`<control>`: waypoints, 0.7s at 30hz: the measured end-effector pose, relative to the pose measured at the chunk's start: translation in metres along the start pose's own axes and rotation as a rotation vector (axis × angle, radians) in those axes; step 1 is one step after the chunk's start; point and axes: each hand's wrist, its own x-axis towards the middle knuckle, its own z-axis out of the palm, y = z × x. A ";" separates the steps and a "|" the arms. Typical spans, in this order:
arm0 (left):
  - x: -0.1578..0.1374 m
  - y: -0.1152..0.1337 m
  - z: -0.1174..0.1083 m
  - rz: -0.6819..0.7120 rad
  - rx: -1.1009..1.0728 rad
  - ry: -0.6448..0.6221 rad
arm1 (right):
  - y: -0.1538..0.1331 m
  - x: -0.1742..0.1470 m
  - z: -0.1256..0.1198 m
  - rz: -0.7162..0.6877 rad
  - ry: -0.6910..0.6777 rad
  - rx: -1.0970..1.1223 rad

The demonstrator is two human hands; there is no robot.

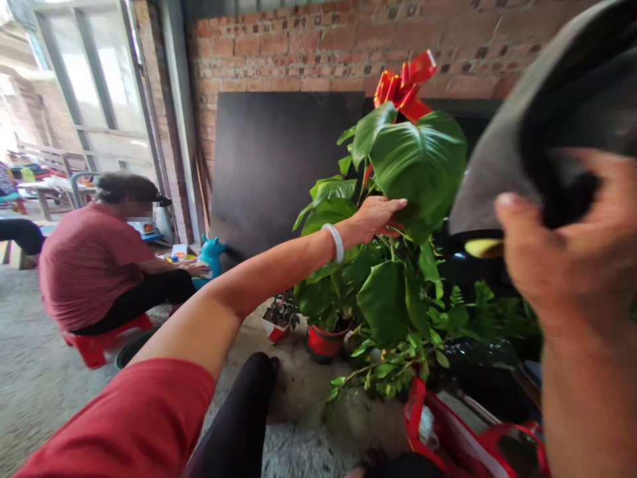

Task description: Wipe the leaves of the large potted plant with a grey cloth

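Note:
My left hand (378,216), with a pale bangle (334,243) on its wrist, reaches forward to a large green leaf (423,166) of a tall potted plant. Its fingers are closed at the leaf's lower left edge. A shiny red ribbon bow (405,86) sits at the plant's top. The plant's red pot (327,340) stands on the floor. Close to the camera, my right hand (572,245) is closed on a grey, cap-like thing (502,153) with a dark hollow inside; blur hides its exact kind. A yellow piece (484,248) shows under its lower edge.
A small potted plant (279,315) stands left of the red pot. Low leafy stems (393,368) and a red bag (460,438) lie front right. A dark panel (283,166) leans on the brick wall (279,46). At left, a person (94,265) sits near a blue animal-shaped toy (212,255).

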 end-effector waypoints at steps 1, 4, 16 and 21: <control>-0.001 -0.002 0.003 0.006 0.030 -0.012 | -0.006 -0.007 0.012 0.013 0.001 0.007; -0.012 -0.009 -0.004 0.054 0.226 -0.042 | -0.017 -0.044 0.043 0.038 0.004 0.026; -0.074 -0.086 -0.131 0.040 0.118 0.460 | -0.045 -0.031 0.061 0.101 0.204 0.057; -0.083 -0.126 -0.112 -0.270 -0.168 0.483 | -0.051 -0.056 0.119 -0.301 -0.183 0.026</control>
